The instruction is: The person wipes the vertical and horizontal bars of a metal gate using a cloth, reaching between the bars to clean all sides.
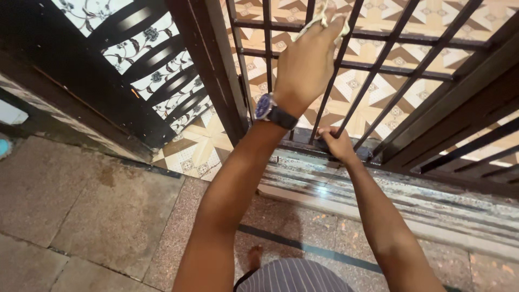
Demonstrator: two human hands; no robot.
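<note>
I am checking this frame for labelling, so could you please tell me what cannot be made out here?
- Cloth in the left hand, head view: mostly cut off by the top edge and covered by that hand.
- Right hand fingertips: curled around a gate bar, so hidden.
- Gate top: beyond the frame edge.

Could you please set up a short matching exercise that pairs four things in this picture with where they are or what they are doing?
1. left hand
2. right hand
3. wristwatch
4. cloth

a. on the left wrist
b. grips the foot of a gate bar
c. pressed against the upper bars
d. presses the cloth to the gate

Pairs: 1-d, 2-b, 3-a, 4-c
</note>
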